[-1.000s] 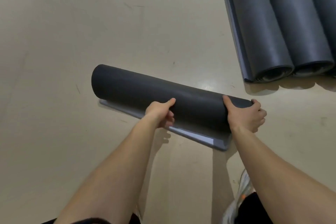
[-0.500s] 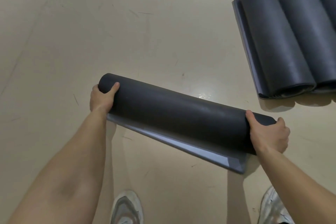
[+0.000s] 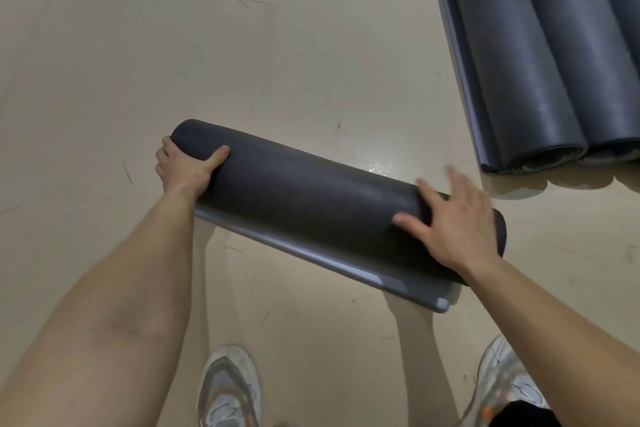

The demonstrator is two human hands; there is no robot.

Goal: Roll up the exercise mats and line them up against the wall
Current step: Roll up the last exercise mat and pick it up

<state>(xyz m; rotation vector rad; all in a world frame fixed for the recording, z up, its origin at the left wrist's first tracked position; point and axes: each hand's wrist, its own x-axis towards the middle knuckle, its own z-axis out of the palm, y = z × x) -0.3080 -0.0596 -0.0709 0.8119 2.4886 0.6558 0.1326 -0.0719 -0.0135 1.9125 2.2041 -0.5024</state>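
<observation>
A dark grey rolled exercise mat [image 3: 311,198] lies slanted on the beige floor in front of me, its loose flap edge [image 3: 346,263] sticking out along the near side. My left hand [image 3: 187,166] grips the roll's left end, thumb over the top. Spread flat, my right hand [image 3: 453,218] sits on top of the roll near its right end, fingers straight and slightly blurred. Several more rolled grey mats [image 3: 540,55] lie side by side at the upper right.
My two pale sneakers [image 3: 228,388] [image 3: 509,381] stand on the floor just below the mat. The beige floor [image 3: 173,28] stretches open to the left and beyond the roll. No wall is in view.
My right hand has let go of the roll's right end and now lies flat on top of it. The left hand keeps its grip on the left end.
</observation>
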